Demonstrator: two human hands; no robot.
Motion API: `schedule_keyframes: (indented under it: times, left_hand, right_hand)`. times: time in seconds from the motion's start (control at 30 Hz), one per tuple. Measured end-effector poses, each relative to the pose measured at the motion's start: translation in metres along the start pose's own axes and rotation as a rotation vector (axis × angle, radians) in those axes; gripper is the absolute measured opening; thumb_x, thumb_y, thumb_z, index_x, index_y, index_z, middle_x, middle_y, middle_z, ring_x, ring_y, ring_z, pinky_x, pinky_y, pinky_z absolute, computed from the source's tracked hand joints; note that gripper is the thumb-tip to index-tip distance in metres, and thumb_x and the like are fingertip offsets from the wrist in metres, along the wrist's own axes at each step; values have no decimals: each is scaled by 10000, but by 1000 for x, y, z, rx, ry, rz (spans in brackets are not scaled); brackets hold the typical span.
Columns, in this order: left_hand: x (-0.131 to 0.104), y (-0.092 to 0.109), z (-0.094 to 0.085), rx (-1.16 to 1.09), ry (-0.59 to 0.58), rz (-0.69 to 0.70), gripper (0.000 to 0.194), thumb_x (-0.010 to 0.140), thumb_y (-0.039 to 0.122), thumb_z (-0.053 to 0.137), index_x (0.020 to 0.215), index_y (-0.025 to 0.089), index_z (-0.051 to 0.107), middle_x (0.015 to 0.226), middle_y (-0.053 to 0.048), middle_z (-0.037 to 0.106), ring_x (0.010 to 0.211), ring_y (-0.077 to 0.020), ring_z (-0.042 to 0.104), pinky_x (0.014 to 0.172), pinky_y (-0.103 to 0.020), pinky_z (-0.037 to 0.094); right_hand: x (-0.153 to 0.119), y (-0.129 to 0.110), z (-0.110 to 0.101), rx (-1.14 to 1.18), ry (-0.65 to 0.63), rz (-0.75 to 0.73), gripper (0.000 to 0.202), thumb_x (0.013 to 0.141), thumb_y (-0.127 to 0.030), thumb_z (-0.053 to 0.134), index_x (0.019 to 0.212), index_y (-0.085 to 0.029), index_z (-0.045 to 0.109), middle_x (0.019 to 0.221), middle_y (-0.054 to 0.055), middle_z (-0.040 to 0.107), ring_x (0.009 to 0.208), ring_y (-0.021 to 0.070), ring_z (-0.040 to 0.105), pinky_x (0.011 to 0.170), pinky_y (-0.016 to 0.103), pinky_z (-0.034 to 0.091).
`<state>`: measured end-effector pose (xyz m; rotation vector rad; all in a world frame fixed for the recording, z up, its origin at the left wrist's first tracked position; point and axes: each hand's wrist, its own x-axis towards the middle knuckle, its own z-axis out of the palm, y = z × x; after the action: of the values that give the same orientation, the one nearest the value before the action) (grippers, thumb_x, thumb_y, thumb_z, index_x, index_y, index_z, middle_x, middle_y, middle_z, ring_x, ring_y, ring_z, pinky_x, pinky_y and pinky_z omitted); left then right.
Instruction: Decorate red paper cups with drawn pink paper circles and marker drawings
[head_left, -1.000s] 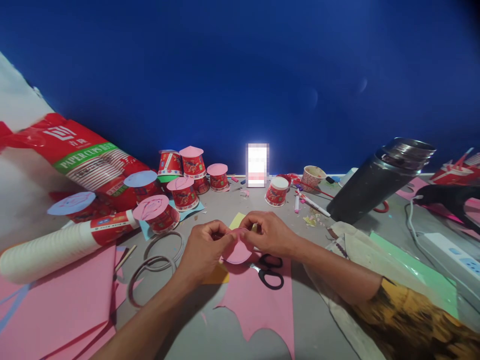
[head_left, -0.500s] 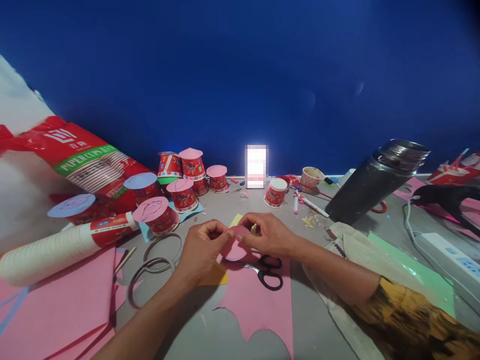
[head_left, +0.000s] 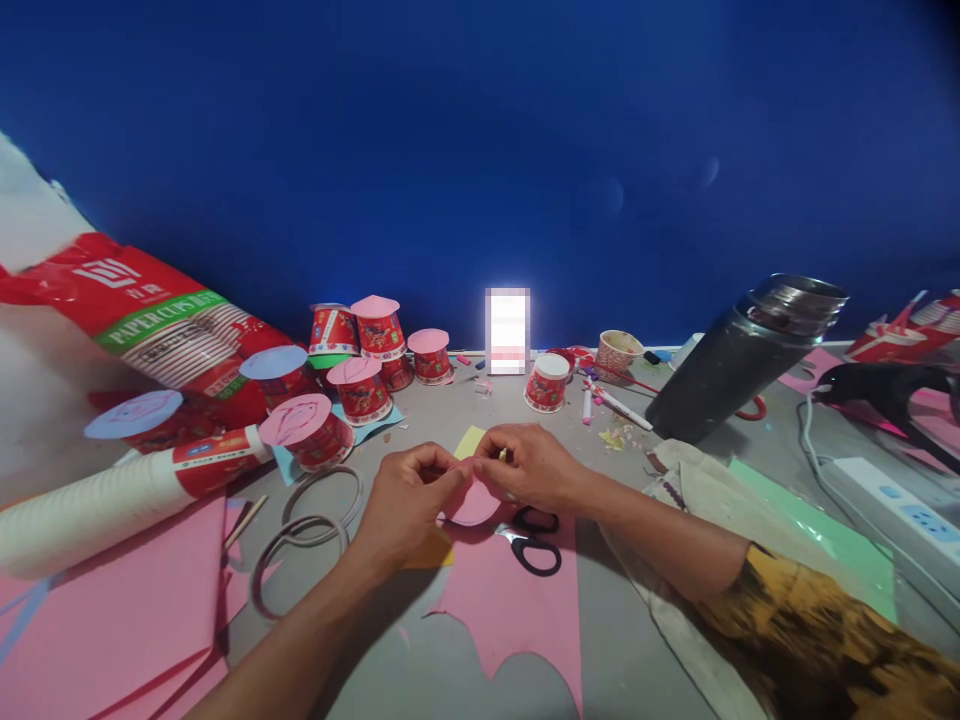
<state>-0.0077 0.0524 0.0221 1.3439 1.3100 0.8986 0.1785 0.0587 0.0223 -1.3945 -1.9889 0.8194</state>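
Note:
Between both hands is a small round pink paper disc (head_left: pixel 472 503). My left hand (head_left: pixel 411 500) pinches its left side between thumb and fingers. On the disc's upper right, my right hand (head_left: pixel 529 465) grips it the same way, the two thumbs close together. Below the disc lie black-handled scissors (head_left: pixel 538 556) on a pink sheet (head_left: pixel 517 615) with curved cut-outs along its lower left edge. A yellow paper (head_left: pixel 470 441) shows behind the fingers, and an orange piece (head_left: pixel 431 552) lies under my left hand.
Red cups with pink and blue paper tops (head_left: pixel 298 420) stand at the left, near stacked cups (head_left: pixel 97 505) and two grey rings (head_left: pixel 300 540). A red cup (head_left: pixel 547 383) stands behind the hands. A dark flask (head_left: pixel 731 365), cloth (head_left: pixel 694 540) and power strip (head_left: pixel 900 500) are at right.
The whole view has shifted slightly, moving most things a little left. The thumbs have come closer together at the disc's top, and more of its lower part shows. Both hands keep their hold.

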Motion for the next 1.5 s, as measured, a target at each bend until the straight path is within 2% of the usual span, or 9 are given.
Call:
schedule_keyframes:
  times: [0.2, 0.4, 0.63, 0.77, 0.97, 1.13, 1.3, 1.4, 1.5]
  left_hand:
    - [2, 1, -2, -9, 16, -10, 319, 609, 456, 787, 581, 174, 640, 536, -4, 627, 525, -118, 519, 496, -222, 377]
    - [1, 1, 0, 18, 21, 3, 350, 611, 484, 814, 587, 169, 663, 519, 3, 609, 516, -117, 503, 490, -227, 359]
    - [3, 0, -4, 28, 17, 21, 313, 648, 470, 788, 608, 184, 668, 538, 4, 621, 521, -132, 515, 505, -248, 371]
    - [3, -3, -6, 132, 102, 253, 202, 744, 389, 733, 645, 214, 728, 648, -20, 676, 638, -180, 598, 620, -293, 449]
    - [2, -9, -4, 178, 227, 575, 83, 790, 284, 770, 855, 285, 821, 884, -67, 733, 915, -267, 647, 903, -382, 489]
    - [5, -7, -7, -156, 349, 174, 428, 665, 249, 853, 1062, 259, 695, 964, -24, 675, 843, -216, 640, 779, -337, 544]
    - [-2, 2, -4, -698, -62, -316, 378, 754, 465, 805, 950, 171, 672, 811, -54, 679, 684, -200, 659, 569, -299, 524]
    - [-7, 1, 2, -741, -214, -346, 399, 697, 458, 891, 857, 148, 699, 753, -58, 688, 602, -159, 626, 565, -279, 507]
    - [-7, -6, 5, -672, -139, -242, 389, 648, 400, 950, 853, 148, 736, 680, -10, 647, 562, -105, 562, 555, -233, 455]
  right_hand:
    - [0, -3, -6, -9, -51, -16, 178, 883, -118, 601, 871, -201, 758, 764, -16, 725, 696, 132, 586, 654, 258, 358]
    - [-1, -3, -1, 21, -72, 40, 137, 900, -326, 700, 879, -201, 752, 748, -13, 712, 669, 132, 569, 597, 246, 327]
    - [0, -1, -2, 24, -63, 22, 190, 851, -113, 609, 938, -207, 750, 849, -11, 754, 714, 133, 603, 629, 248, 361]
    - [3, 4, -3, 52, 26, 25, 135, 823, -179, 708, 953, -209, 730, 921, -5, 769, 764, 141, 629, 668, 252, 393]
    - [4, 16, -4, -357, 154, -177, 68, 847, -143, 679, 870, -197, 714, 860, 38, 748, 834, 196, 630, 722, 309, 381]
    - [4, 24, -8, -648, 422, -531, 158, 937, -127, 572, 845, -175, 691, 850, 74, 754, 785, 215, 574, 736, 360, 379]
    - [2, 22, -10, -712, 528, -616, 216, 959, -104, 533, 825, -185, 682, 825, 60, 756, 765, 214, 557, 720, 370, 371]
    - [1, 22, -8, -656, 488, -625, 214, 986, -137, 527, 873, -188, 701, 889, 67, 777, 793, 216, 581, 737, 373, 389]
    - [4, 23, -5, -435, 448, -478, 177, 971, -188, 560, 1024, -183, 729, 1007, 96, 785, 895, 232, 629, 806, 374, 437]
